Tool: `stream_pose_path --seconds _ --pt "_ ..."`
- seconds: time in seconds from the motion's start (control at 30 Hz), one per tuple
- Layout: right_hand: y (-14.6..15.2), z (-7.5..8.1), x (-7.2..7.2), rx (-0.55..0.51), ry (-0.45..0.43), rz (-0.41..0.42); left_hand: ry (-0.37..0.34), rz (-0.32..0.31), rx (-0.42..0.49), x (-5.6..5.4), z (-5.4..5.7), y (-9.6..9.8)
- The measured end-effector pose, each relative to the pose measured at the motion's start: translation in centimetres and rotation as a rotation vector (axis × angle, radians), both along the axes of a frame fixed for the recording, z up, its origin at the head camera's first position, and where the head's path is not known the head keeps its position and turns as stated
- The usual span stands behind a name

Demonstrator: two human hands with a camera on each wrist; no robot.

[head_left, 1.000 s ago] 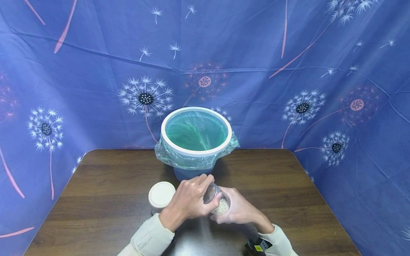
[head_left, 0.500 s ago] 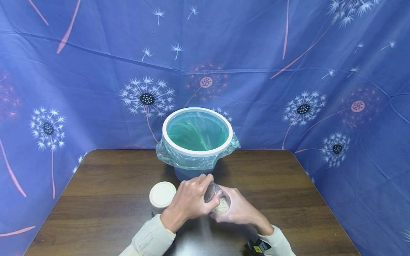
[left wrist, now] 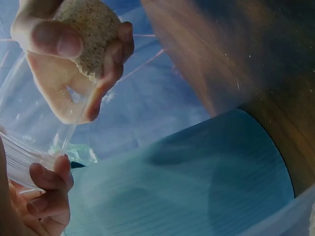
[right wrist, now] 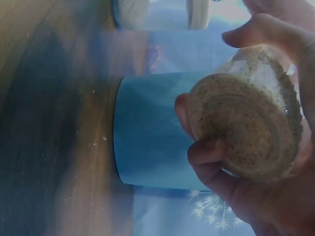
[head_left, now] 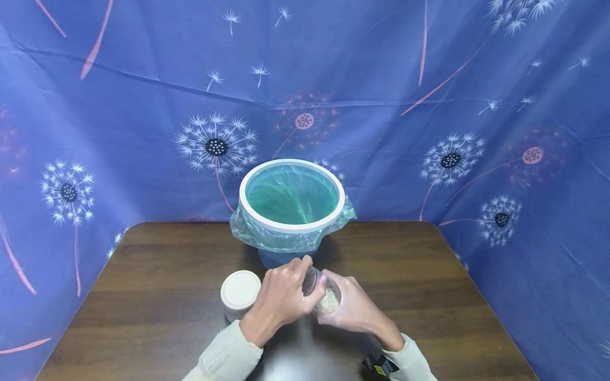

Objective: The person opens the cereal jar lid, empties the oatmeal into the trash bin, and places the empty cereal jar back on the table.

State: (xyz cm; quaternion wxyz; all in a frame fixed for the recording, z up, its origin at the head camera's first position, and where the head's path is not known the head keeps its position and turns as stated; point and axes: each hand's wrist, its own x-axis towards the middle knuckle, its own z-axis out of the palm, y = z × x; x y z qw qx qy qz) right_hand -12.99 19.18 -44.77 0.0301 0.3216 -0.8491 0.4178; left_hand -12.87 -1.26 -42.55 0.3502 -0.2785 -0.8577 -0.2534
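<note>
A clear jar (head_left: 329, 301) with pale, coarse grains in it is held tilted between both hands, in front of the bin. My right hand (head_left: 355, 307) wraps round its body near the base; the right wrist view shows the grains (right wrist: 241, 132) through the bottom. My left hand (head_left: 281, 291) grips the jar's other end, thumb and fingers around the ridged rim (left wrist: 22, 157). Whether a clear lid sits there I cannot tell. A second jar (head_left: 240, 293) with a cream lid stands upright just left of my left hand.
Behind the hands stands a blue bin (head_left: 281, 258) with a white ring (head_left: 292, 228) holding a green translucent liner (head_left: 271, 241). All of it rests on a dark brown wooden table (head_left: 157, 296). A blue dandelion-print cloth (head_left: 381, 132) hangs behind and at the sides.
Both hands and the jar have shifted very slightly, with the jar's angle a little altered. The grip of each hand stays the same. Bin and second jar have not moved.
</note>
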Motion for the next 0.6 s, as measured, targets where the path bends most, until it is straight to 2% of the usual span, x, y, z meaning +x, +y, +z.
stream_pose_path --seconds 0.3,0.5,0.6 --pt "-0.18 -0.08 0.08 0.011 -0.008 -0.033 -0.023 0.024 0.008 0.10 -0.05 0.05" --pt "-0.57 -0.20 0.25 0.108 0.108 -0.180 -0.116 0.103 0.042 0.21 0.06 0.35" --pt "-0.73 -0.21 0.28 0.134 0.128 -0.209 -0.146 0.119 0.053 0.25 0.05 0.39"
